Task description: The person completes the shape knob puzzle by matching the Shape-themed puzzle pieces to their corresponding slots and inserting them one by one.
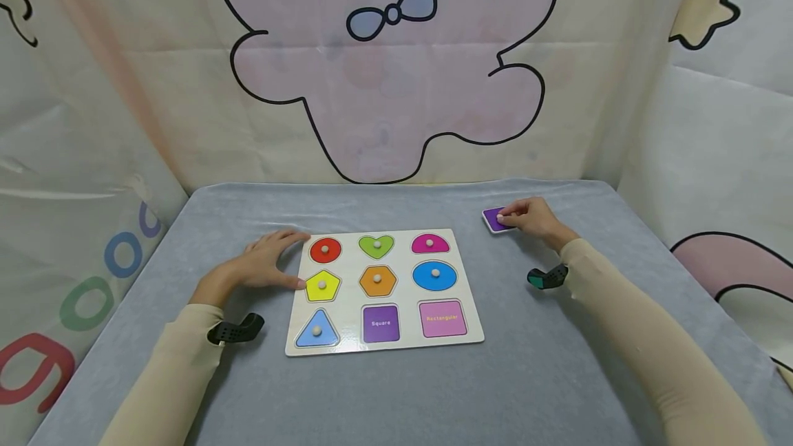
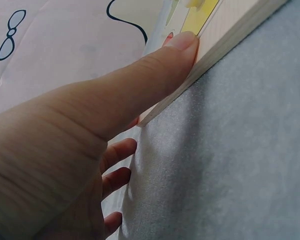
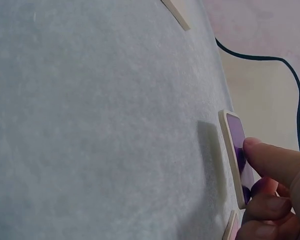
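Observation:
A white wooden shape-puzzle board (image 1: 347,294) lies on the cloth, with knobbed shapes in it and two recesses labelled Square (image 1: 381,331) and Rectangular (image 1: 442,325). My left hand (image 1: 263,261) rests on the board's left edge, its thumb (image 2: 165,62) beside the yellow pentagon (image 1: 328,292) and the index fingertip at the upper corner. Beyond the board's right side, my right hand (image 1: 533,217) pinches a purple square puzzle piece (image 3: 236,131) near its knob. That piece is tilted and casts a shadow on the cloth. The fingers partly cover it.
A pink piece (image 3: 232,229) shows just below the right fingers in the right wrist view. Grey cloth (image 1: 384,398) covers the table, and printed fabric (image 1: 396,88) hangs behind it. Seated in the board are the red circle (image 1: 319,255), the blue oval (image 1: 427,283) and other shapes.

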A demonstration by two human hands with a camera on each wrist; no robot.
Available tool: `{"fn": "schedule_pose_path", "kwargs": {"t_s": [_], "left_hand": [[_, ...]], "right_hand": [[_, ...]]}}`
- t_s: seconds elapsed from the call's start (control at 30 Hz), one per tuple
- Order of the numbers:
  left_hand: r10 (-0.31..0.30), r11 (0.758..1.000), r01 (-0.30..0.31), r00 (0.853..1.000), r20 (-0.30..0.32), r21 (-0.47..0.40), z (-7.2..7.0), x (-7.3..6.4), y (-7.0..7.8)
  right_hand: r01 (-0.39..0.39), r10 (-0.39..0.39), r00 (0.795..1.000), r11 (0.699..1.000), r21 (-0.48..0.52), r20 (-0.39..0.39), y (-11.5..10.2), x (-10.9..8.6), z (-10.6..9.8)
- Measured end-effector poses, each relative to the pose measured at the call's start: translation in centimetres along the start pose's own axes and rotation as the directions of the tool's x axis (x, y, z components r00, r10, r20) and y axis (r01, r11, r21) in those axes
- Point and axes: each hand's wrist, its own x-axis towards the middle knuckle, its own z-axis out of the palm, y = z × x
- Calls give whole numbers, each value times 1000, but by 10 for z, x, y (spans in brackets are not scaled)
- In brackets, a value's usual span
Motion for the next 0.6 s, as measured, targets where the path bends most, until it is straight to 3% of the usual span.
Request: {"fn": "schedule_pose_path", "kwargs": {"t_s": [0.3,0.6], "left_hand": [[-2,1000,2,1000,-3,4,0,0,1],[-7,1000,7,1000,-2,2,0,0,2]], "right_hand": [[-22,22,999,1000,-8,25,-2,-3,1],[39,-39,999,999,-2,11,-6,-7,5]]}}
